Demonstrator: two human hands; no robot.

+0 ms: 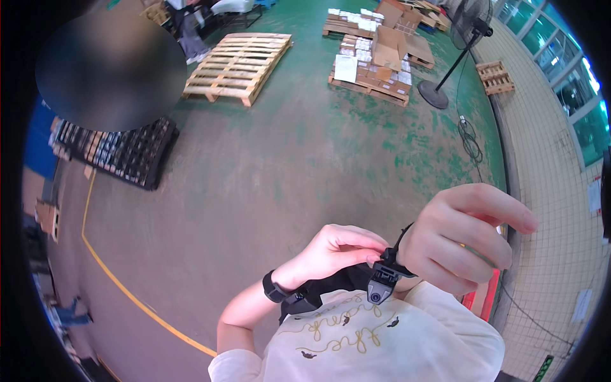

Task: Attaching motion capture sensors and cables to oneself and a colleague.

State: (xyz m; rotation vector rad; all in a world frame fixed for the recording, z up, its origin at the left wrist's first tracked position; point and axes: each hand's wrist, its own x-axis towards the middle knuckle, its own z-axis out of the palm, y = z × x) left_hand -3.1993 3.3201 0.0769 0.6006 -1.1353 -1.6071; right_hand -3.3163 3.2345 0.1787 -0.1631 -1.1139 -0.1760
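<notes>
My left hand (339, 248) reaches across in front of my white T-shirt, thumb and fingers pinched on the black strap mount of a small wrist camera (382, 280). The camera sits on my right wrist, its lens pointing down toward the shirt. My right hand (468, 235) is raised with the index finger stretched out and the other fingers loosely bent; nothing shows in it. Around my left wrist runs a black wristband (275, 288), with a dark piece attached beside it that I cannot make out fully.
Wooden pallets (245, 60) lie on the green floor; one pallet (366, 92) carries cartons. A pedestal fan (434, 94) and a coiled cable (470, 141) are near the tiled wall at right. A black stack (124, 149) stands left, by a yellow floor line (121, 286). A blurred disc covers the upper left.
</notes>
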